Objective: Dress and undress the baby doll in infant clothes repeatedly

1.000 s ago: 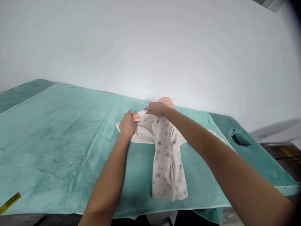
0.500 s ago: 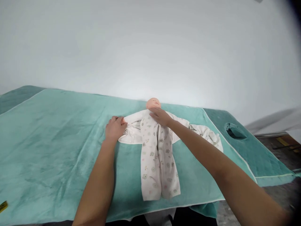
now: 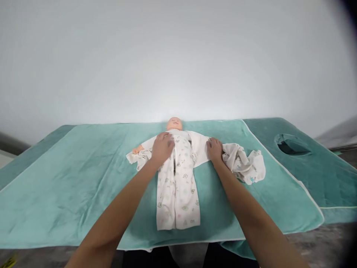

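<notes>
A baby doll (image 3: 174, 123) lies on its back with its head toward the wall. Printed white clothing (image 3: 178, 186) covers its front, with two trouser legs stretched toward me. My left hand (image 3: 163, 148) rests on the chest and shoulder on the left side, its fingers laid over the fabric. At the outer end of the opposite white sleeve (image 3: 199, 147), my right hand (image 3: 215, 149) has its fingers curled round the cuff; the doll's hand there is hidden. The doll's other hand (image 3: 138, 149) pokes out on the left, above a rumpled printed sleeve (image 3: 136, 158).
A crumpled printed white cloth (image 3: 245, 163) lies right of my right hand. Under everything spreads a light green blanket (image 3: 83, 178) over a darker green bed cover. An oval hole (image 3: 292, 146) opens at the bed's right end. The wall (image 3: 178, 59) stands behind.
My left hand has left the doll's hand on the left and moved onto its chest. My right hand has gone from the chest to the right sleeve end. The view has shifted.
</notes>
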`<state>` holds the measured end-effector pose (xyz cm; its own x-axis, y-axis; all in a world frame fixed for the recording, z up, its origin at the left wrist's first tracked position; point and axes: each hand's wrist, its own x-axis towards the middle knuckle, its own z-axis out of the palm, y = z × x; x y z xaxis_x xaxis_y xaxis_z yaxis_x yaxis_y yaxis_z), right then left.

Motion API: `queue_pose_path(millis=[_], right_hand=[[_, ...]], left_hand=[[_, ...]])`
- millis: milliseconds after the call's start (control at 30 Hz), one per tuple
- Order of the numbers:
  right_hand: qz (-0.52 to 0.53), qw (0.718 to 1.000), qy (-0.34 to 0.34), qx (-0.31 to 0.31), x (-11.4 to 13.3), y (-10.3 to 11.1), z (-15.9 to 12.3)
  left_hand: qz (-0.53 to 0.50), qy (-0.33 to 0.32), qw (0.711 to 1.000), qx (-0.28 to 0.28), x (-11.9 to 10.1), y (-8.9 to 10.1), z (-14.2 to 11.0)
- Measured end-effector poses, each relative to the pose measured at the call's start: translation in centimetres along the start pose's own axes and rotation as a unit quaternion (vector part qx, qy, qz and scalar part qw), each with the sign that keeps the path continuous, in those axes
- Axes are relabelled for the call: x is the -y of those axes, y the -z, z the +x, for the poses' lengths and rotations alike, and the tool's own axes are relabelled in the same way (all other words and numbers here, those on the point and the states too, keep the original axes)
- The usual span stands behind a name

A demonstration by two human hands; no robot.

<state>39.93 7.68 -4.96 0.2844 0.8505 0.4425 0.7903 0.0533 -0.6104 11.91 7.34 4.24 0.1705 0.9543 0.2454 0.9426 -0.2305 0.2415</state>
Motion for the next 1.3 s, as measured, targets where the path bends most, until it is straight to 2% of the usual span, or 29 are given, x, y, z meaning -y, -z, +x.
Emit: queue_pose_path(millis=[100, 200, 300, 367, 467, 567, 767, 900, 1033, 1300], right_hand=[[0.008, 1.0, -0.015, 0.001, -0.3, -0.1, 0.2], [0.014, 0.999, -0.039, -0.009, -0.9, -0.4, 0.2], [0.028, 0.998, -0.057, -0.022, -1.2, -0.5, 0.3], [0.041, 0.996, -0.07, -0.031, -1.2, -0.5, 0.3], [0.058, 0.993, -0.092, -0.046, -0.9, -0.2, 0.2], [0.067, 0.99, -0.11, -0.055, -0.6, 0.1, 0.0], [0.07, 0.99, -0.115, -0.053, -0.2, 0.1, 0.0], [0.068, 0.991, -0.107, -0.049, -0.6, -0.3, 0.1], [0.075, 0.988, -0.119, -0.058, -1.1, -0.7, 0.3], [0.112, 0.973, -0.17, -0.112, -1.6, -0.8, 0.4]], left_hand=[[0.045, -0.07, 0.995, 0.045, -4.0, -0.8, 3.2], [0.08, -0.075, 0.988, 0.105, -6.7, -0.8, 4.8], [0.125, -0.066, 0.974, 0.176, -7.8, 0.3, 5.0], [0.14, -0.058, 0.968, 0.198, -7.5, 1.3, 5.0], [0.154, -0.049, 0.965, 0.208, -6.4, 2.1, 5.2], [0.167, -0.048, 0.962, 0.209, -6.1, 1.1, 5.7], [0.192, -0.091, 0.961, 0.177, -9.3, -2.8, 5.5], [0.201, -0.101, 0.959, 0.171, -10.3, -3.3, 5.5], [0.203, -0.112, 0.957, 0.177, -9.8, -1.5, 6.1], [0.228, -0.128, 0.951, 0.168, -7.8, 4.5, 6.0]])
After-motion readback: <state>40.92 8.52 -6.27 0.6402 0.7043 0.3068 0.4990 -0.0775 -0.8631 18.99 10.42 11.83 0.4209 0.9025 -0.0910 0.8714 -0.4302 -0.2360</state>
